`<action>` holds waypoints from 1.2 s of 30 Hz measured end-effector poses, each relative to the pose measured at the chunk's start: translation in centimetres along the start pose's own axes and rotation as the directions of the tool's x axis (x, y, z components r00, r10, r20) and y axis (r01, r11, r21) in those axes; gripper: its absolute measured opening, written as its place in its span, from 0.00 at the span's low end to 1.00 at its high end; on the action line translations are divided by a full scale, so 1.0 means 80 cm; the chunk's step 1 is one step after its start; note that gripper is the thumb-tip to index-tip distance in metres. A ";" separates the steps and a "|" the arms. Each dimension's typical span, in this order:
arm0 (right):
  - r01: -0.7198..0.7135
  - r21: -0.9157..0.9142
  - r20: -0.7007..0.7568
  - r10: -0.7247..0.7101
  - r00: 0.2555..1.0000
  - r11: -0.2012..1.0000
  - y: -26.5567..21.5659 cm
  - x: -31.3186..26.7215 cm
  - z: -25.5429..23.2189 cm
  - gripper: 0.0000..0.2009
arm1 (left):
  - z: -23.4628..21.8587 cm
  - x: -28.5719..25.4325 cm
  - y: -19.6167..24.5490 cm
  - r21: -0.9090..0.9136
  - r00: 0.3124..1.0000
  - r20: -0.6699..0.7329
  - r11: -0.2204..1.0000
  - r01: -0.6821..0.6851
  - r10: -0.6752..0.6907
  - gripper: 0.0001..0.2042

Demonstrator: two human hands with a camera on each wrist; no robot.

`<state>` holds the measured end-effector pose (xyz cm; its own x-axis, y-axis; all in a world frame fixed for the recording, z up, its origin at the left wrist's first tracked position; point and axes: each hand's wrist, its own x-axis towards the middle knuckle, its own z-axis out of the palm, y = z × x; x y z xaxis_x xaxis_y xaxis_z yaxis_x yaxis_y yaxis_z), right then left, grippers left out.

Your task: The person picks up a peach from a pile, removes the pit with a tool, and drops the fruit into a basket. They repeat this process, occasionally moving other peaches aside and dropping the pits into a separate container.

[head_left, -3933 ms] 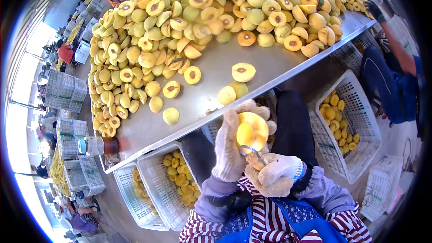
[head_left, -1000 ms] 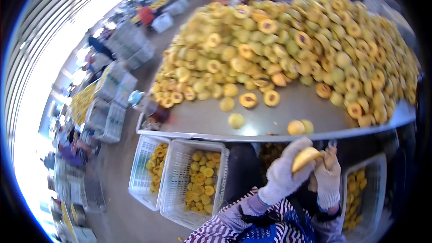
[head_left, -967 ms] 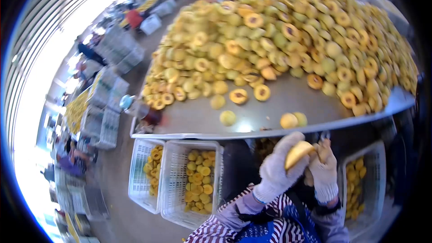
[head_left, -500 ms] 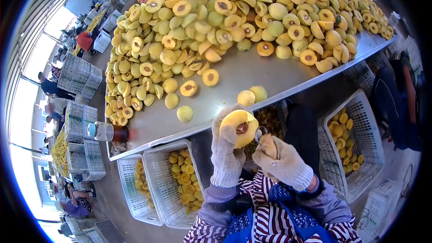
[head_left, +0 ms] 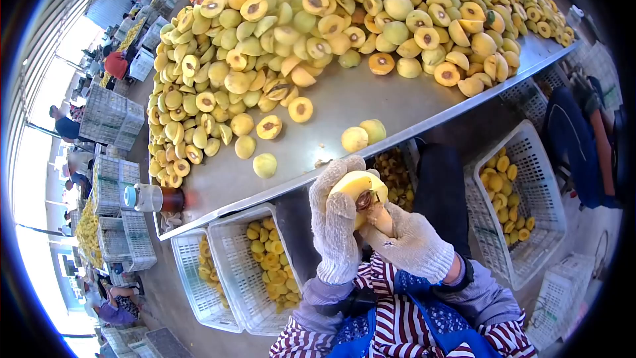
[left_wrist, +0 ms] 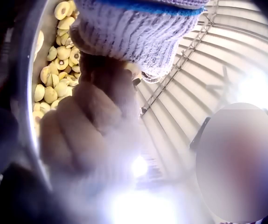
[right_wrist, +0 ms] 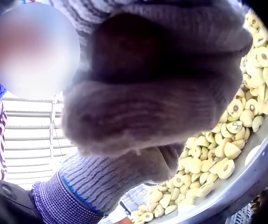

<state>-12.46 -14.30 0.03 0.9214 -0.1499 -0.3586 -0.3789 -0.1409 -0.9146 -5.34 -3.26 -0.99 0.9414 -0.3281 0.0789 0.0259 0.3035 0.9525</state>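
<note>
My gloved left hand [head_left: 336, 225] holds a yellow peach half [head_left: 351, 184], its cut face and brown pit turned toward my right hand. The gloved right hand [head_left: 419, 242] grips the wooden handle [head_left: 379, 220] of a pitting spoon, whose metal end is at the pit and hidden there. Both hands are close together over my lap, just off the table edge. In the right wrist view the right glove [right_wrist: 143, 114] fills the middle, with the left glove's cuff [right_wrist: 96, 179] below it. The left wrist view is blurred and shows the left cuff [left_wrist: 129, 35].
A metal table [head_left: 318, 119] bears a large heap of peach halves [head_left: 285, 40], with several loose ones near its edge. White crates [head_left: 255, 265] with peach halves stand left of my legs, another crate [head_left: 520, 205] right. A jar [head_left: 154, 197] stands at the table's left corner.
Half a second ago the spoon's metal loop showed beside the peach half; now it is at the pit. A peach half at the table edge 3.9 seconds ago is gone from there.
</note>
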 end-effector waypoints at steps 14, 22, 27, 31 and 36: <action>-0.375 0.453 0.420 0.178 0.890 0.809 -0.013 0.002 -0.032 0.14 | -0.007 0.013 0.000 0.397 0.847 0.299 0.750 -0.529 0.439 0.21; -0.325 0.474 0.394 0.133 0.909 0.818 0.001 0.003 -0.034 0.15 | 0.000 0.029 0.001 0.445 0.906 0.236 0.790 -0.422 0.351 0.23; -0.181 0.482 0.190 0.099 0.977 0.857 0.040 0.017 -0.020 0.10 | -0.015 0.014 0.000 0.638 0.842 0.406 0.550 -0.540 0.355 0.27; -0.100 0.487 0.127 0.043 0.991 0.868 0.044 0.029 -0.004 0.08 | -0.017 0.011 0.009 0.636 0.845 0.326 0.563 -0.528 0.423 0.24; -0.134 0.450 0.306 -0.011 0.952 0.883 0.014 0.030 0.005 0.13 | -0.027 0.024 0.007 0.601 0.943 0.123 0.734 -0.318 0.309 0.20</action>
<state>-10.63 -14.45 -1.92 0.9079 0.1578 -0.3884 -0.4193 0.3365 -0.8432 -2.77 -1.79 -0.90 0.8547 -0.3255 0.4044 -0.4824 -0.2104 0.8503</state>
